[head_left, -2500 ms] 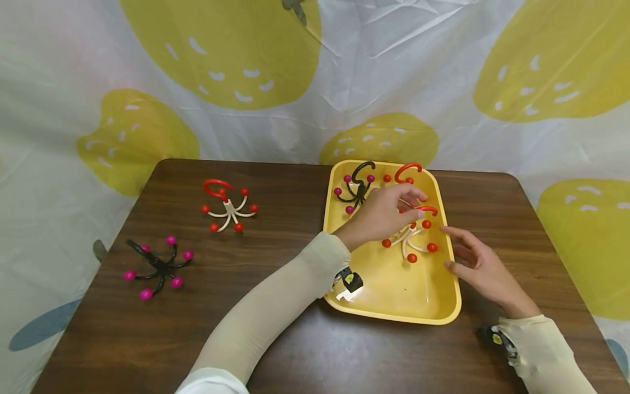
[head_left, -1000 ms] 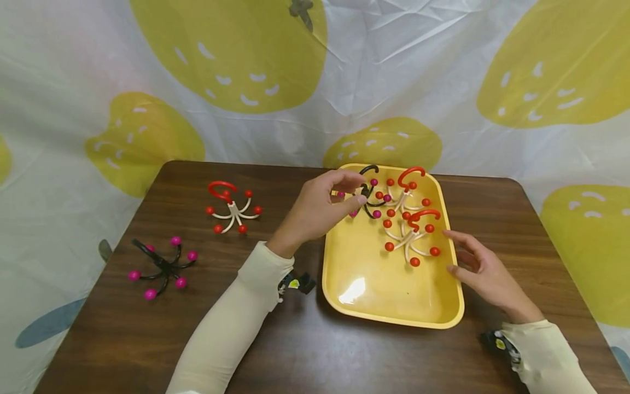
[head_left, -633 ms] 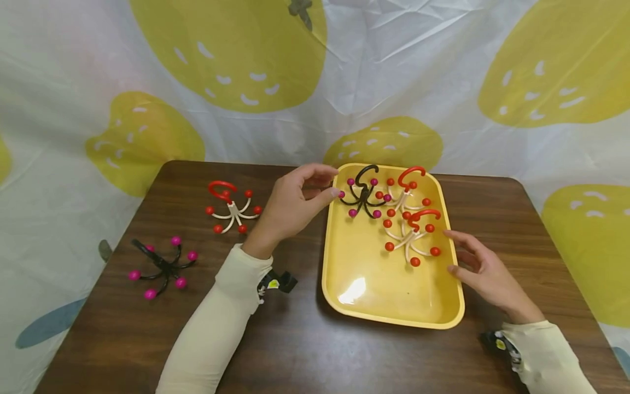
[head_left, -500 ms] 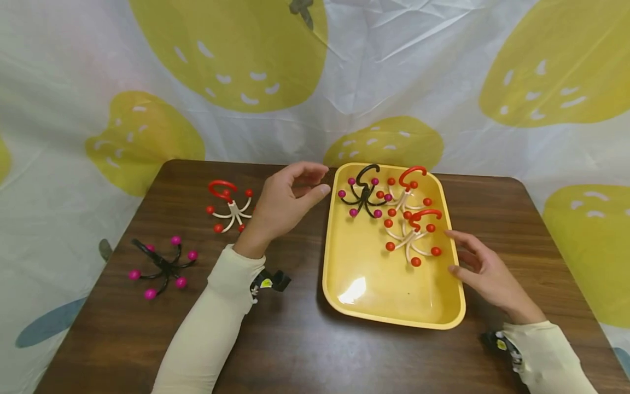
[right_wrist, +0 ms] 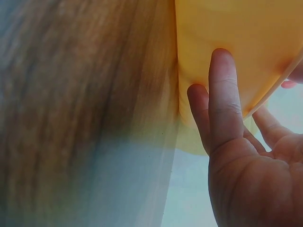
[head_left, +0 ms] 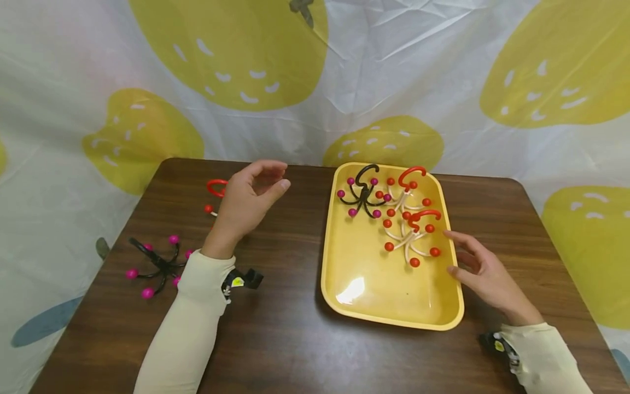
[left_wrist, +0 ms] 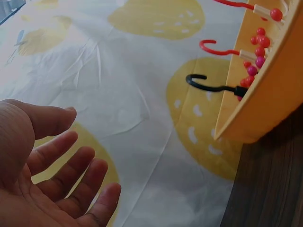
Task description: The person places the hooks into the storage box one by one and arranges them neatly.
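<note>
My left hand (head_left: 243, 205) is in the air over the table's left half, fingers relaxed and holding nothing. Below it a white hook hanger with a red hook (head_left: 215, 187) is mostly hidden. A black hook hanger with magenta balls (head_left: 159, 262) lies nearer the front left, partly covered by the sleeve. My right hand (head_left: 492, 279) rests its fingertips against the outer right wall of the yellow tray (head_left: 384, 316). Inside the tray stand a black hanger (head_left: 364, 196) at back left and two white-and-red hangers, one behind (head_left: 404, 198) and one in front (head_left: 408, 238).
The dark wooden table (head_left: 295, 345) carries everything. Behind it hangs a white cloth with yellow fruit print (head_left: 275, 137). The front half of the tray shows bare yellow floor. Bare tabletop lies between my left hand and the tray.
My left hand has withdrawn from the tray and moved left, over the white-and-red hanger on the table. The black hanger inside shifted slightly right. My right hand stays at the tray.
</note>
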### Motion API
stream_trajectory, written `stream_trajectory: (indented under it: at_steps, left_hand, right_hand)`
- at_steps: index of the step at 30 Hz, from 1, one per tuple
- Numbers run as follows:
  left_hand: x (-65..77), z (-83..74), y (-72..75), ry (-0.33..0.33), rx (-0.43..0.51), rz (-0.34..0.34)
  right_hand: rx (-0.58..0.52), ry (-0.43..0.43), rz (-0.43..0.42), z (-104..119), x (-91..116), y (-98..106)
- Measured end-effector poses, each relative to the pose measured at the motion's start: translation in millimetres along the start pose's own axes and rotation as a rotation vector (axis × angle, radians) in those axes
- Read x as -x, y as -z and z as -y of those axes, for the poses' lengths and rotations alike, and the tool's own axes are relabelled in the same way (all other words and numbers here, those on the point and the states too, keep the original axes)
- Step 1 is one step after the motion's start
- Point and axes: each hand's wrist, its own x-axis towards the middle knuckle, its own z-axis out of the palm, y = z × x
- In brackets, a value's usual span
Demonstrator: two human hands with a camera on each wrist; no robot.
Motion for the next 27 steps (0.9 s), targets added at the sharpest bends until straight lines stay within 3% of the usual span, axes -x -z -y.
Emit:
stream_trajectory:
  at_steps: [12,27]
  left_hand:
    - [6.0,10.4,35.6,0.044,-0.091,-0.133]
    - [12.3,38.0,71.8,0.105,0.002,-0.332]
  right_hand:
    - [0.015,0.009,0.0,-1,0,0]
    - [0.015,-0.005,-0.002,1,1,0]
